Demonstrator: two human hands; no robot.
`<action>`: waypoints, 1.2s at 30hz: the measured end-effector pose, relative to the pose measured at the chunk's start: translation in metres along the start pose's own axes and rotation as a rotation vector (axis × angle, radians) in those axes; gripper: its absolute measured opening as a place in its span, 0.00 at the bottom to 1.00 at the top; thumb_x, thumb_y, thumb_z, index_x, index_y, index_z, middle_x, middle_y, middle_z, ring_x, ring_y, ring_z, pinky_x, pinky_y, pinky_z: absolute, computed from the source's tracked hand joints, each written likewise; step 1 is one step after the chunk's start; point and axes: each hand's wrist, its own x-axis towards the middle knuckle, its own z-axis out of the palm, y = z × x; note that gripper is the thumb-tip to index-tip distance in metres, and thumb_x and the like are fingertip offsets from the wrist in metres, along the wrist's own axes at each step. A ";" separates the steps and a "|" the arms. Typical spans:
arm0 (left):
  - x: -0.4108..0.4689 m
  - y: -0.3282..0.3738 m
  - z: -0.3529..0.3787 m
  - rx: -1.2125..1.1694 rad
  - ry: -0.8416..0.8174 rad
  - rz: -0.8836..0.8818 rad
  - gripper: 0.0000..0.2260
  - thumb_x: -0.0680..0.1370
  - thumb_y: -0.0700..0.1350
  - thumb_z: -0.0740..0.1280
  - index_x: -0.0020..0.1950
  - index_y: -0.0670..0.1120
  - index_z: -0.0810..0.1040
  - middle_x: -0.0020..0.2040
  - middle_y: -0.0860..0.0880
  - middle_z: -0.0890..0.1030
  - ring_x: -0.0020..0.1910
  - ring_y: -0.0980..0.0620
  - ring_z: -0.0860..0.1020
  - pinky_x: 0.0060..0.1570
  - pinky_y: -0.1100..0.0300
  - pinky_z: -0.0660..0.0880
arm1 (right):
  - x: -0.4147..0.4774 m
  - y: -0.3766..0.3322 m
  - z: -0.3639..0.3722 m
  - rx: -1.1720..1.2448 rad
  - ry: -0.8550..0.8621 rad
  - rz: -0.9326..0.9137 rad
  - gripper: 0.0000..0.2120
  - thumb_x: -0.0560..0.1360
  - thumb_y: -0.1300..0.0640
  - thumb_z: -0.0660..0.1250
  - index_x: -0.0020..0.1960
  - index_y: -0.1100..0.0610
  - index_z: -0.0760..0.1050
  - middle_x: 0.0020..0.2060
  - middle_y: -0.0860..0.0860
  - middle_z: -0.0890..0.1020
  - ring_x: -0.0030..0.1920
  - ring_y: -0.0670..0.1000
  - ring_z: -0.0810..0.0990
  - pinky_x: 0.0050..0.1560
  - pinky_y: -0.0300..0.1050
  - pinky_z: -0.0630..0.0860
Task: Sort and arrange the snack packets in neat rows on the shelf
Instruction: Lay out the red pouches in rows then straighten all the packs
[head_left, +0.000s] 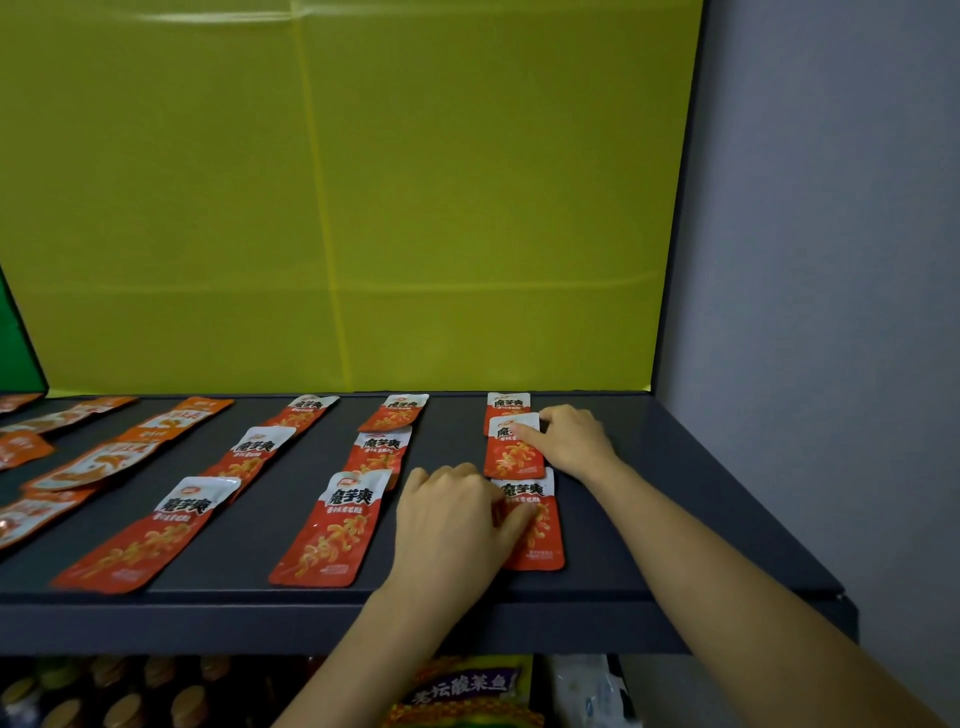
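At the right end of the dark grey shelf (613, 561), the left hand (452, 519) pinches the left edge of the near red foil snack packet (548, 545). The right hand (571, 441) pinches the far corner of the middle red packet (511, 460). Bare shelf lies to their right.

a dark shelf (249, 561) carries red snack packets (332, 525) lying flat in three columns of three, with orange packets (171, 421) scattered at its left end.
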 end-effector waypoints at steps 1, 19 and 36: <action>0.001 0.000 0.000 0.001 0.001 -0.001 0.21 0.76 0.64 0.55 0.40 0.49 0.78 0.44 0.52 0.77 0.46 0.53 0.75 0.46 0.58 0.61 | -0.001 0.000 0.000 -0.008 0.001 0.000 0.22 0.73 0.38 0.62 0.57 0.53 0.78 0.55 0.54 0.81 0.57 0.57 0.78 0.54 0.50 0.75; 0.076 -0.003 0.029 -0.289 -0.328 -0.245 0.22 0.80 0.45 0.53 0.71 0.36 0.56 0.67 0.37 0.71 0.66 0.38 0.69 0.62 0.48 0.65 | -0.030 -0.003 -0.016 0.161 -0.085 0.010 0.24 0.79 0.55 0.58 0.73 0.58 0.60 0.68 0.53 0.71 0.70 0.55 0.66 0.68 0.50 0.65; 0.071 -0.009 0.029 -0.418 -0.310 -0.281 0.16 0.80 0.43 0.53 0.65 0.38 0.65 0.63 0.38 0.73 0.63 0.39 0.70 0.60 0.50 0.68 | -0.045 -0.011 -0.028 0.215 -0.122 0.010 0.20 0.79 0.56 0.58 0.70 0.60 0.65 0.67 0.55 0.72 0.67 0.55 0.70 0.65 0.48 0.67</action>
